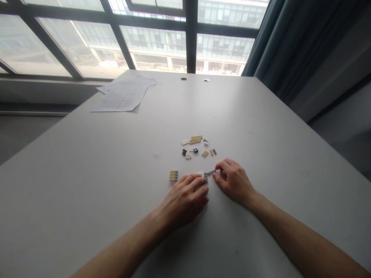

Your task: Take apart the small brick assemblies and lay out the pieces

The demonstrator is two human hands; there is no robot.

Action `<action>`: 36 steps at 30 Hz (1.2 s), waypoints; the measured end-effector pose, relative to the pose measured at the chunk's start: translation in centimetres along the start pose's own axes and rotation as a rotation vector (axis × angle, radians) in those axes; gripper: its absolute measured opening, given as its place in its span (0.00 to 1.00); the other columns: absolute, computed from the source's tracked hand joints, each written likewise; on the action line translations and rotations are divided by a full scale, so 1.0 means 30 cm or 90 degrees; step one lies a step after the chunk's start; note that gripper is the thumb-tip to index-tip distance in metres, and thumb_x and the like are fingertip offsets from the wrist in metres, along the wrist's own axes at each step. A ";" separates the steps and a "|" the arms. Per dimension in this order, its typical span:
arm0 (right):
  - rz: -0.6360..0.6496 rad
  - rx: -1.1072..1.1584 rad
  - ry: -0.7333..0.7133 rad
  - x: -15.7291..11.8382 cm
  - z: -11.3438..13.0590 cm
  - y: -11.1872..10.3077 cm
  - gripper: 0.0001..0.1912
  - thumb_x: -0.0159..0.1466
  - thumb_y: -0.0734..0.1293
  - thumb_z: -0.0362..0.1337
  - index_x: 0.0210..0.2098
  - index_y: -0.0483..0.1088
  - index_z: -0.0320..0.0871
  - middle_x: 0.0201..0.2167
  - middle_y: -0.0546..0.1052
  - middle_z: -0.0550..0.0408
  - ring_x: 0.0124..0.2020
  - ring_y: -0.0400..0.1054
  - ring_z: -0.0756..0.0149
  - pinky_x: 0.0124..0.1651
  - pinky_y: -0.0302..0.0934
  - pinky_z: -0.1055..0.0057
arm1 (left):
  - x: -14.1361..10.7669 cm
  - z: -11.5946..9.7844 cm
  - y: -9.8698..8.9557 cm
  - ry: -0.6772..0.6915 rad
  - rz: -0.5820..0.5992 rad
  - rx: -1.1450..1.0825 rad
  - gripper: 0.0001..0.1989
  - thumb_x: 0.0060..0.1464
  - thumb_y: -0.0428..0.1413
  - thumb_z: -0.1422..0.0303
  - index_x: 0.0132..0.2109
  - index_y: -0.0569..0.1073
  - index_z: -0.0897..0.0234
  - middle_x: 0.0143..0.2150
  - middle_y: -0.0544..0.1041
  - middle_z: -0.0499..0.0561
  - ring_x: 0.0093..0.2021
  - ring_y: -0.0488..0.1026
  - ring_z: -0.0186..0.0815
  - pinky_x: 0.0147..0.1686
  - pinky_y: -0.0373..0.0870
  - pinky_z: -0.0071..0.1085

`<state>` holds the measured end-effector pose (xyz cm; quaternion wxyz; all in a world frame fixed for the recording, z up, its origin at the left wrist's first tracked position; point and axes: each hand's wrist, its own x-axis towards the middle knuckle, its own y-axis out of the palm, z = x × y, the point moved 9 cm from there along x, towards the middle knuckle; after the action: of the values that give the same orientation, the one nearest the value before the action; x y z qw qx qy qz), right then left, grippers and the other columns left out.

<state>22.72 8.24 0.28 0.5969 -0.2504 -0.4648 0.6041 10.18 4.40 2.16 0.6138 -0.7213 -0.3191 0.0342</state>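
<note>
My right hand [232,179] pinches the end of a narrow dark grey toy brick plate [211,172] between thumb and fingertips, low over the table. My left hand [188,195] curls over a small white and grey toy brick assembly [205,176]; its fingers cover most of it. The grey plate's left end meets or nearly meets this assembly; whether they are joined I cannot tell. Just left of my left fingers lies a tan and grey toy brick block [173,176].
Beyond my hands, loose toy bricks lie grouped: a long tan plate [196,139], a white tile [184,142], black pieces [184,152], a small tan plate [205,153] and several others. Printed papers [123,94] lie at the white table's [232,112] far left, near the window.
</note>
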 end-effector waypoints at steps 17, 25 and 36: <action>0.024 0.008 -0.056 -0.002 0.033 0.000 0.06 0.63 0.65 0.36 0.30 0.69 0.43 0.31 0.71 0.54 0.33 0.63 0.63 0.41 0.57 0.67 | -0.003 0.004 0.008 -0.005 0.012 -0.006 0.05 0.59 0.52 0.71 0.42 0.71 0.63 0.47 0.74 0.55 0.52 0.68 0.42 0.51 0.68 0.40; -0.027 0.060 -0.022 -0.004 0.009 -0.020 0.04 0.62 0.64 0.33 0.30 0.68 0.43 0.30 0.71 0.55 0.33 0.65 0.64 0.38 0.58 0.69 | -0.003 0.005 0.008 -0.006 0.011 -0.006 0.05 0.59 0.52 0.70 0.43 0.71 0.63 0.48 0.74 0.55 0.53 0.68 0.42 0.51 0.68 0.40; 0.011 0.047 -0.092 -0.007 0.032 0.005 0.16 0.61 0.61 0.26 0.44 0.74 0.46 0.39 0.74 0.51 0.42 0.66 0.60 0.49 0.61 0.64 | -0.004 0.005 0.010 -0.004 0.007 0.000 0.05 0.59 0.52 0.70 0.42 0.71 0.63 0.49 0.74 0.55 0.53 0.68 0.43 0.51 0.68 0.41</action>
<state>21.85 7.80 0.51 0.5652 -0.1876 -0.4819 0.6427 10.15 4.45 1.83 0.6126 -0.7227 -0.3175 0.0400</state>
